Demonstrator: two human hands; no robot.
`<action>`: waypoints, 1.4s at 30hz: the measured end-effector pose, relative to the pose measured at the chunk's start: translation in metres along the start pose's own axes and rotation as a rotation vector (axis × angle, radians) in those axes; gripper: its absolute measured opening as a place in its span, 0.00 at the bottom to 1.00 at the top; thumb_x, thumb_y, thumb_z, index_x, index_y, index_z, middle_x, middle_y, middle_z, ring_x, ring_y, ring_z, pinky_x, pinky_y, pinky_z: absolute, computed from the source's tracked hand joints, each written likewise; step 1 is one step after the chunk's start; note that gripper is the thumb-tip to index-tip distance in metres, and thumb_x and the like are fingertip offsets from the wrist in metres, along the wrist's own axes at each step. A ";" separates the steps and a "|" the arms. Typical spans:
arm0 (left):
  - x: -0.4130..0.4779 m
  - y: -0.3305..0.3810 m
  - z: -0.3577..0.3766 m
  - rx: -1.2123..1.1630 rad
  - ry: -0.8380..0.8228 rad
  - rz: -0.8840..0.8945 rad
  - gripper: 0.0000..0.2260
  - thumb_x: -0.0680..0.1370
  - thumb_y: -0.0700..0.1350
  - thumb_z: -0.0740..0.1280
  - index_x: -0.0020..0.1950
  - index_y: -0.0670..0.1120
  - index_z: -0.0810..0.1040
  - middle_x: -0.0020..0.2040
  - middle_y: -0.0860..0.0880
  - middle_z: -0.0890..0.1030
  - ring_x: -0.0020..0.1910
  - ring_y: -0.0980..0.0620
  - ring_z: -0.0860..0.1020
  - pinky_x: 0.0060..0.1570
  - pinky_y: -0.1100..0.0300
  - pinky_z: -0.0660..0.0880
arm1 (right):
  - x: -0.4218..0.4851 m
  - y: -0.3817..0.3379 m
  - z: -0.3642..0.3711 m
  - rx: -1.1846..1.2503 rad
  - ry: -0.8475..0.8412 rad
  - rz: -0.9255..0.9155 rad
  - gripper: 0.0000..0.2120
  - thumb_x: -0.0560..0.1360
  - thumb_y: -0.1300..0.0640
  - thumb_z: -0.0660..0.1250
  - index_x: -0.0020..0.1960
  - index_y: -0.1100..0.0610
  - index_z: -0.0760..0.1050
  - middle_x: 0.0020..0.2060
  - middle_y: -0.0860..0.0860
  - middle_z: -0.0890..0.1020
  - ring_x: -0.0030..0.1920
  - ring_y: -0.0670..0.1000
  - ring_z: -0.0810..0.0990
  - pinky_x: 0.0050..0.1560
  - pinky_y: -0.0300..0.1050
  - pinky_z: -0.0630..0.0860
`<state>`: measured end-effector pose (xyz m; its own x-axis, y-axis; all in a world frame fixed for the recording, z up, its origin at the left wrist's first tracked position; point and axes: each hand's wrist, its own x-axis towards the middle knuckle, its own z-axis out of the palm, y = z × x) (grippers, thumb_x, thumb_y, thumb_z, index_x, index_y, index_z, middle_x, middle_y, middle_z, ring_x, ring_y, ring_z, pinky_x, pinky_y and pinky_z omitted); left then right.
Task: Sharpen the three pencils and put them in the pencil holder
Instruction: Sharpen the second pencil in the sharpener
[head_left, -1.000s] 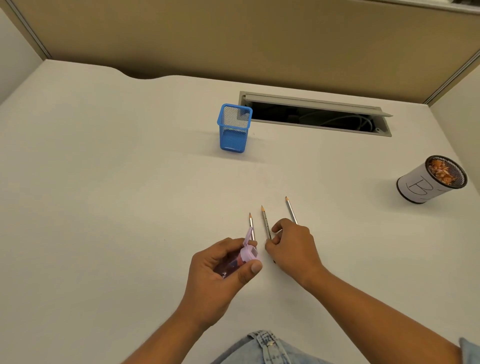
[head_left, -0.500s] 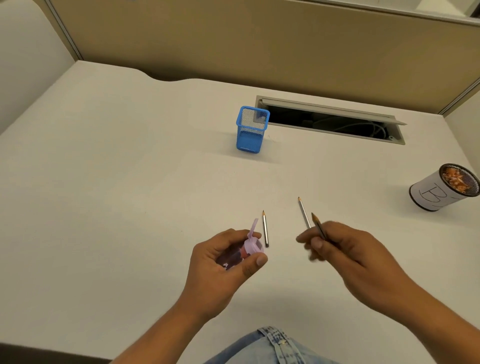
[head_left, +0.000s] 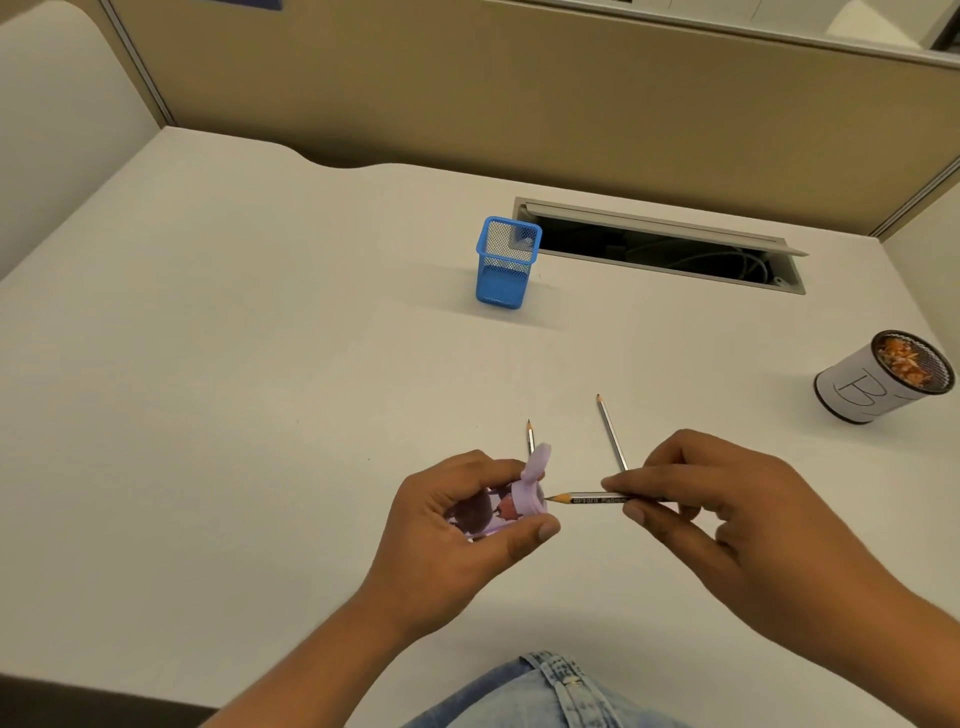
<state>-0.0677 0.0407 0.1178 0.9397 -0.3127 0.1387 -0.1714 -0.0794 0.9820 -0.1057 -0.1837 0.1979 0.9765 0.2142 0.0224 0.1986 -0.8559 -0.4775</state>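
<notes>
Your right grip pinched the grey wooden pencil level | tip aimed leftward, just beside lilac plastic sharpener clasped in your left grip.

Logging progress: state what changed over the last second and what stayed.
The right hand picked the middle grey pencil off the white desk and turned its tip toward the lilac plastic sharpener, which the left hand kept gripping. The other two pencils and the blue mesh pencil holder stayed put.

White desk; tan, perhaps fabric, partition.
</notes>
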 end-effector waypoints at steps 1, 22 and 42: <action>0.001 0.001 -0.001 0.015 -0.013 0.008 0.10 0.70 0.54 0.75 0.50 0.55 0.84 0.41 0.52 0.83 0.36 0.50 0.77 0.33 0.55 0.78 | 0.001 -0.002 -0.003 -0.026 0.002 -0.014 0.14 0.75 0.42 0.60 0.51 0.40 0.83 0.40 0.36 0.77 0.38 0.42 0.76 0.33 0.29 0.65; 0.003 0.023 0.000 0.347 -0.199 0.369 0.08 0.72 0.48 0.76 0.48 0.48 0.82 0.35 0.53 0.74 0.32 0.59 0.69 0.33 0.72 0.63 | 0.014 -0.011 -0.019 0.322 -0.315 0.348 0.14 0.72 0.46 0.73 0.33 0.50 0.73 0.23 0.45 0.74 0.24 0.44 0.66 0.25 0.36 0.63; 0.011 0.032 0.011 0.268 -0.312 0.215 0.08 0.71 0.52 0.76 0.47 0.53 0.82 0.33 0.55 0.72 0.31 0.59 0.68 0.31 0.70 0.63 | 0.007 0.015 -0.015 0.435 -0.359 0.367 0.14 0.67 0.41 0.75 0.36 0.49 0.76 0.27 0.47 0.80 0.26 0.43 0.71 0.28 0.36 0.67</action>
<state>-0.0659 0.0243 0.1490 0.7473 -0.6155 0.2504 -0.4621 -0.2107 0.8614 -0.0942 -0.2016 0.2038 0.8711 0.1536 -0.4664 -0.2655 -0.6517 -0.7105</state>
